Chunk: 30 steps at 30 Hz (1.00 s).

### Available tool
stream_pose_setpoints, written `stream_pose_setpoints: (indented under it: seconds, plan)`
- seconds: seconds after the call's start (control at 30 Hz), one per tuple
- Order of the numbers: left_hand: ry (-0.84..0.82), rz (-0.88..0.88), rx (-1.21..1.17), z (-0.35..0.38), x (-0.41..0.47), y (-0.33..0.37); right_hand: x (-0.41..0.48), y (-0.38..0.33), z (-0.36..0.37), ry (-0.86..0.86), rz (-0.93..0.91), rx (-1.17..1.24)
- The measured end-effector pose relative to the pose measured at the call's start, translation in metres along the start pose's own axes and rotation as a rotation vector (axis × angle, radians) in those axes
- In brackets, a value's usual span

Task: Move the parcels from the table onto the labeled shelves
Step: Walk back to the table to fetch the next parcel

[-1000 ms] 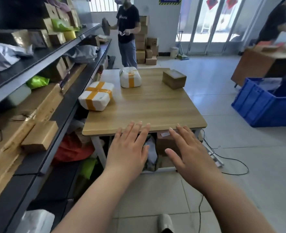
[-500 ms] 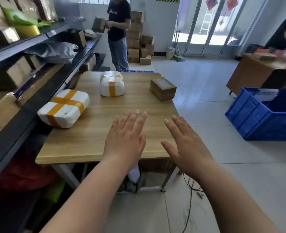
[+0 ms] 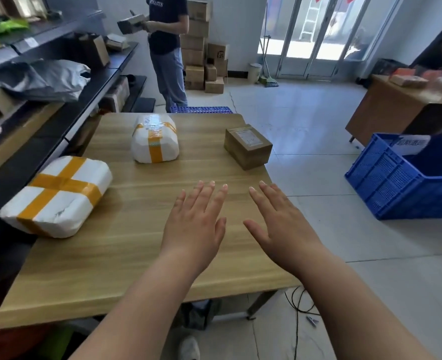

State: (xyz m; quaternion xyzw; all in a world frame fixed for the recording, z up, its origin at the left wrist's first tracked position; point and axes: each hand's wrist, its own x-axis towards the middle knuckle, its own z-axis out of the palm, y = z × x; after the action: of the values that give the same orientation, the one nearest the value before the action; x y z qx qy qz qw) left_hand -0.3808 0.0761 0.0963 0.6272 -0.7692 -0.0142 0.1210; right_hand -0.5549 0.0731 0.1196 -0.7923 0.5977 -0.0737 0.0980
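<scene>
Three parcels lie on the wooden table (image 3: pixel 116 255). A flat white parcel with crossed orange tape (image 3: pixel 56 196) sits at the left edge beside the shelves. Farther back stands a rounder white parcel with orange tape (image 3: pixel 154 139). A brown cardboard box (image 3: pixel 248 146) with a label rests near the right edge. My left hand (image 3: pixel 196 222) and my right hand (image 3: pixel 279 224) hover palm down over the middle of the table, fingers straight and spread, holding nothing. The dark shelves (image 3: pixel 66 118) run along the left.
A person (image 3: pixel 168 48) holding a box stands at the far end by the shelves, near stacked cartons (image 3: pixel 201 53). A blue crate (image 3: pixel 407 178) sits on the floor at right, a brown desk (image 3: pixel 396 110) behind it. Cables (image 3: pixel 300 305) lie by the table leg.
The view has come closer to the table. Both hands have moved forward from in front of the near edge to over the tabletop. The parcels have not moved.
</scene>
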Motion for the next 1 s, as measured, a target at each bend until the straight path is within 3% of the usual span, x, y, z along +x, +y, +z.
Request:
stream_pose_setpoints:
  seconds: [0.37,0.77,0.87,1.0]
  plan:
    - [-0.095,0.078,-0.009,0.031,0.130,-0.045,0.119,0.029,0.017,-0.044,0.138,0.001]
    - [-0.199,-0.002,0.006,0.070,0.226,-0.050,0.259,0.109,0.020,-0.103,0.124,0.080]
    - [-0.250,-0.061,-0.149,0.091,0.263,-0.040,0.311,0.148,0.029,-0.124,0.157,0.090]
    - [-0.340,-0.296,-0.638,0.129,0.316,-0.017,0.366,0.207,0.045,-0.181,0.274,0.107]
